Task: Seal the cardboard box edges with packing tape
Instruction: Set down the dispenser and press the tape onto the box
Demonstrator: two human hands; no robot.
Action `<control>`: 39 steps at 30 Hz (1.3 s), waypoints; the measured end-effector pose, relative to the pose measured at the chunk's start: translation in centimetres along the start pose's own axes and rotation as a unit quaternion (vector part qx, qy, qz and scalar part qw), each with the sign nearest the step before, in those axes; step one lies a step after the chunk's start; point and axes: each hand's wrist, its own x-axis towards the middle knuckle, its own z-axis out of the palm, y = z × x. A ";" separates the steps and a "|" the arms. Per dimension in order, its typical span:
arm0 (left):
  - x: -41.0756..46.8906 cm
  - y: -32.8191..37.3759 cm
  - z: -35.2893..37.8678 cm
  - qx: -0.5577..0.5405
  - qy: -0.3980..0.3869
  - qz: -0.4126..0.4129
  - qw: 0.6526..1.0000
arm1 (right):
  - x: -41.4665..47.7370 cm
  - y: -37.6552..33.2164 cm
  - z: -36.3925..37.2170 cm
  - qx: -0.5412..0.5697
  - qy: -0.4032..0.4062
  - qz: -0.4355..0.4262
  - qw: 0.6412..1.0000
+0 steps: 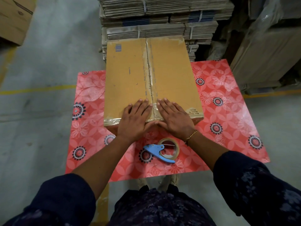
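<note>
A closed brown cardboard box (130,75) stands on a red flowered table (224,111). Clear tape (150,74) runs along its centre seam, and older tape patches show at the corners. My left hand (135,118) lies flat on the box's near end, left of the seam. My right hand (174,118) lies flat just right of the seam, thumbs nearly touching over the near edge. Both hands press down with fingers spread and hold nothing. A blue tape dispenser (158,151) with a roll of tape (170,148) rests on the table below my hands.
Bundled stacks of flattened cardboard (162,17) rise right behind the table. Another carton (13,18) sits on the grey floor at the far left. Wrapped goods (267,51) stand at the right. Yellow floor lines run at both sides.
</note>
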 end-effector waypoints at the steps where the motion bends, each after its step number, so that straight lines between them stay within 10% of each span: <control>1: 0.0 0.0 0.1 0.006 0.005 0.004 1.000 | 0.0 0.1 0.0 -0.004 -0.002 -0.006 1.000; 39: -0.3 -0.2 -0.5 0.036 -0.056 0.021 0.998 | -0.4 -0.2 -0.3 -0.003 0.008 0.009 1.000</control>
